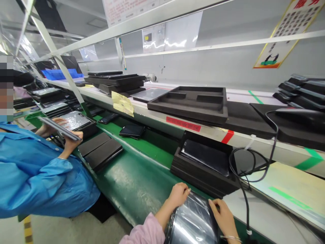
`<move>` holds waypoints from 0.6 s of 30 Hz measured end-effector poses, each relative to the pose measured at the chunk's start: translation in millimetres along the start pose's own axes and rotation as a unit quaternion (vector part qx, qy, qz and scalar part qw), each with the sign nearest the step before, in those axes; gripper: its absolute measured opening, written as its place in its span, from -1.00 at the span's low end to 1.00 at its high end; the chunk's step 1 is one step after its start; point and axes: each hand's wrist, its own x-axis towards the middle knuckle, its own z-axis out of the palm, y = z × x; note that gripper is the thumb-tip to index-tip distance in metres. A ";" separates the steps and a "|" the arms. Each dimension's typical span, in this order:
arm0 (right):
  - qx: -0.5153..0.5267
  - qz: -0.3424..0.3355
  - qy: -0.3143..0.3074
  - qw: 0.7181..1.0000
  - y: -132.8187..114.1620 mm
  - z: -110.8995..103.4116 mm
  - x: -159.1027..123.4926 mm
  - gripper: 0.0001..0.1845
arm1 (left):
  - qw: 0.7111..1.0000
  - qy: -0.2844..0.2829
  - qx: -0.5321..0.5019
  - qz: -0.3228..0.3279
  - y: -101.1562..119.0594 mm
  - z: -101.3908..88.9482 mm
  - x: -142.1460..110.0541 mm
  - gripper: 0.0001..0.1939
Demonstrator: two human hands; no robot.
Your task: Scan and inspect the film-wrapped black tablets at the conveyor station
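A flat dark panel under glossy clear film lies at the bottom of the view, its near end cut off by the frame. My left hand is closed at its far left corner, thumb and fingers pinched together. At the far right corner my right hand pinches too, a bracelet at its wrist. Whether the fingertips grip the film alone or the panel's edge as well, I cannot tell. Just beyond my hands, a black foam tray holds a dark filmed screen panel.
A co-worker in a blue smock holds a thin panel at left. Black foam pieces lie on the green bench. A large foam tray sits on the shelf. A looped black cable hangs right of my hands.
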 end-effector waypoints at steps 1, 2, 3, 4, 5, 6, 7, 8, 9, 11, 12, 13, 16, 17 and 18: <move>0.004 -0.006 -0.004 1.000 0.4 -0.4 1.1 -0.41 | 1.000 -0.002 0.002 0.003 0.9 -0.6 -0.4 -0.83; 0.006 -0.012 -0.007 1.000 1.4 -0.5 2.2 -0.39 | 1.000 -0.002 0.007 0.005 2.0 -0.5 -0.9 -0.82; 0.006 -0.016 -0.010 1.000 2.7 -0.4 3.2 -0.37 | 1.000 0.000 0.013 0.006 3.2 0.3 -1.5 -0.75; 0.005 -0.017 -0.014 1.000 4.2 -0.1 4.0 -0.36 | 1.000 0.004 0.020 0.004 4.2 1.6 -2.0 -0.69; 0.003 -0.014 -0.019 1.000 5.8 0.2 4.4 -0.35 | 1.000 0.010 0.026 0.001 4.8 3.3 -2.5 -0.68; 0.001 -0.007 -0.025 1.000 7.0 0.4 4.4 -0.35 | 0.999 0.017 0.031 -0.002 5.1 5.1 -3.0 -0.72; -0.004 0.001 -0.031 1.000 7.8 0.7 4.0 -0.34 | 0.999 0.023 0.034 -0.003 4.9 6.9 -3.4 -0.79; -0.010 0.008 -0.034 0.999 7.9 0.8 3.0 -0.34 | 0.999 0.028 0.036 -0.003 4.3 8.5 -4.0 -0.86; -0.019 0.013 -0.033 0.999 7.4 1.0 1.6 -0.34 | 0.999 0.032 0.038 -0.002 3.6 9.8 -4.8 -0.90; -0.044 0.013 -0.019 0.999 4.5 1.7 -2.2 -0.34 | 0.998 0.035 0.042 0.000 1.8 11.6 -6.8 -0.92; -0.059 0.010 -0.009 0.998 2.7 2.5 -4.1 -0.34 | 0.998 0.035 0.045 -0.001 1.0 12.1 -7.9 -0.93; -0.074 0.003 0.001 0.997 1.0 3.5 -6.0 -0.36 | 0.998 0.035 0.049 -0.001 0.3 12.4 -8.9 -0.93; -0.113 -0.025 0.018 0.993 -1.8 7.4 -10.0 -0.46 | 0.998 0.028 0.057 0.000 -1.5 12.9 -10.4 -0.92; -0.126 -0.031 0.022 0.991 -2.0 8.6 -11.2 -0.50 | 0.998 0.025 0.059 0.001 -2.1 13.0 -10.5 -0.91; -0.138 -0.034 0.026 0.990 -2.2 9.5 -12.3 -0.55 | 0.998 0.022 0.062 0.002 -2.5 13.1 -10.6 -0.90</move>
